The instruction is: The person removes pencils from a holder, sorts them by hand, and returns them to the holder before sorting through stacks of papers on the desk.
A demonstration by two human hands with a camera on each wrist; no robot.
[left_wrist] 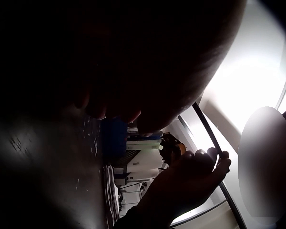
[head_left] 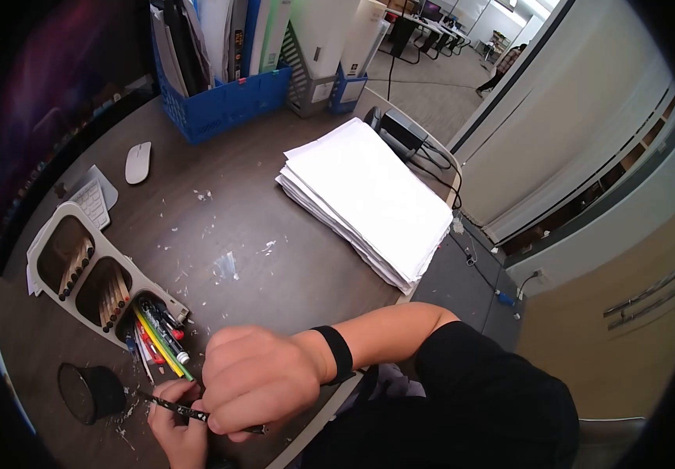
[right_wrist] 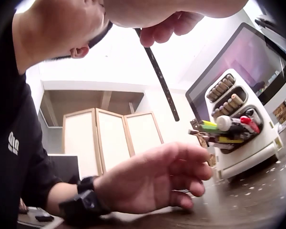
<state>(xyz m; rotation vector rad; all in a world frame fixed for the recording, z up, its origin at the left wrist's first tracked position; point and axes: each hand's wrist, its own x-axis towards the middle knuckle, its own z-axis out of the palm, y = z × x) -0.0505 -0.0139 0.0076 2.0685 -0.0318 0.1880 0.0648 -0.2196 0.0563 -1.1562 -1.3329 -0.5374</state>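
My right hand (head_left: 259, 379) pinches a slim black pencil with white specks (head_left: 169, 406), its length slanting across the front of the desk. In the right wrist view the pencil (right_wrist: 159, 74) hangs from the fingertips, its blunt end above the left hand (right_wrist: 155, 179). That left hand (head_left: 181, 430) lies low by the desk, fingers loosely bent and nothing visible in them. A dark shape fills the top of the left wrist view, with the pencil (left_wrist: 209, 129) passing behind it. Just left of the hands, a black round cup (head_left: 107, 391) lies tilted on the desk.
A pale organizer (head_left: 107, 250) with pencils and markers (head_left: 161, 332) stands at left, near a keyboard (head_left: 91, 205) and mouse (head_left: 138, 162). Shavings (head_left: 228, 264) litter the desk. A paper stack (head_left: 369, 195) lies right; blue file boxes (head_left: 220, 109) line the back.
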